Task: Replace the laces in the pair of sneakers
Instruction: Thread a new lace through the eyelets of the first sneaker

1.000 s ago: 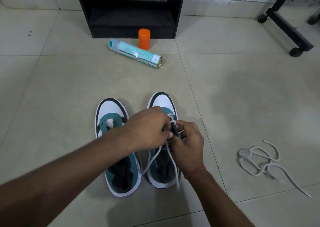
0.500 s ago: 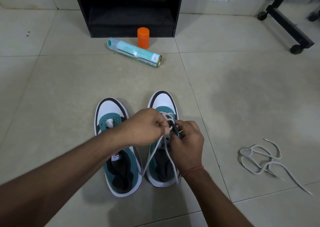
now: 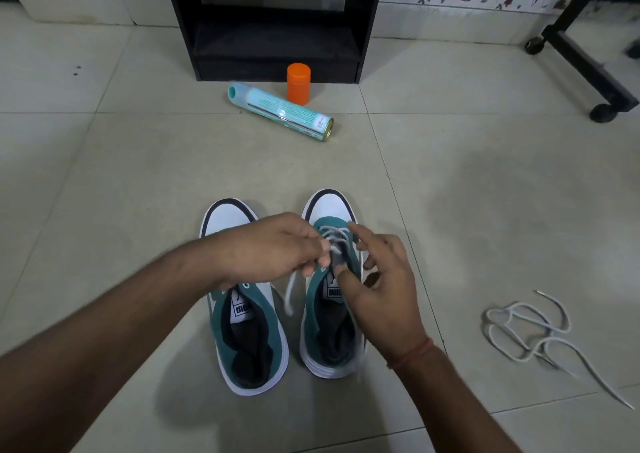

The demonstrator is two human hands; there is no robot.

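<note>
Lacing the right-hand sneaker, right fingers now let go

Left hand (image 3: 273,250) pinches the white lace (image 3: 330,236); right hand (image 3: 381,279) has spread open since a moment ago. Right-hand sneaker (image 3: 329,206) is part-laced, left-hand sneaker (image 3: 227,215) bare, spare lace (image 3: 530,331) aside.

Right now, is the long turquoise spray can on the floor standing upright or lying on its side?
Lying on its side. The long turquoise spray can rests lengthwise on the tiled floor, in front of the upright orange cap.

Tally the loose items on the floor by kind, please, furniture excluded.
Sneakers: 2, left one, right one
Laces: 2, one threaded in the right sneaker, one lying loose
Spray cans: 1
Orange containers: 1
Total: 6
</note>
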